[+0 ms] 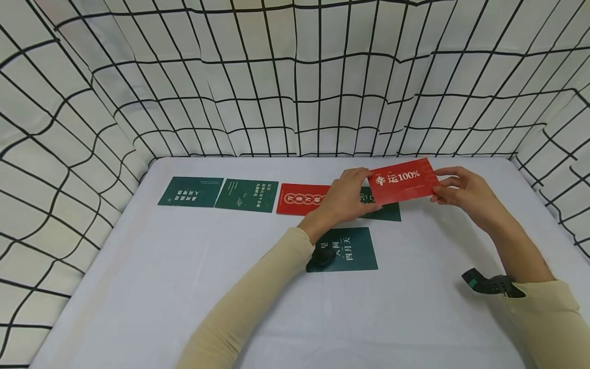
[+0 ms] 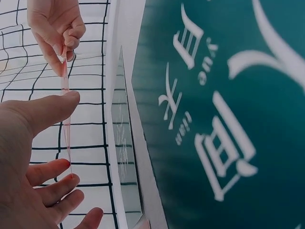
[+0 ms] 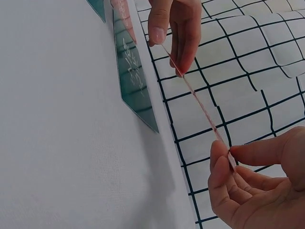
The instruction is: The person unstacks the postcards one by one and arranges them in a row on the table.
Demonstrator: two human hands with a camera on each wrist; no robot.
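A red card (image 1: 403,182) with white characters and "100%" is held up above the table, tilted, its printed face toward the head camera. My right hand (image 1: 472,197) pinches its right end between thumb and fingers. At the other end, my left hand (image 1: 343,200) holds the card, thumb by the lower corner and fingers by the upper one. Both wrist views catch the card (image 3: 206,112) nearly edge-on. Beneath it lies a green card (image 1: 392,211), partly hidden. A teal card (image 1: 359,251) lies nearer, partly covered by my left wrist.
Along the table's far side lie a red card (image 1: 297,200), partly behind my left hand, a green card (image 1: 246,196) and a dark teal card (image 1: 190,191). The white tabletop (image 1: 138,287) is bordered by white walls with a black grid (image 1: 318,82). My right wrist wears a black band (image 1: 493,284).
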